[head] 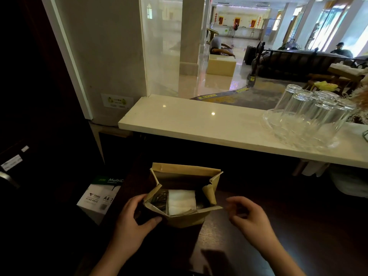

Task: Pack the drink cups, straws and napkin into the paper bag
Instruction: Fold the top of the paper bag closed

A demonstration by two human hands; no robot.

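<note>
L hand [132, 220] gripping paper bag [187, 218], napkin [182, 201] inside; R hand [248, 215] open; box [99, 196] reads "MultiC", "A4"

Matt brown paper bag [185, 218], soft white napkin [181, 201], seemingly dark wood table [298, 226].

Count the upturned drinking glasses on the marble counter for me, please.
About 5, clustered at the counter's right end beside a clear bowl: one at the back left, the rest packed to its right. They overlap, so more may be hidden.
</note>
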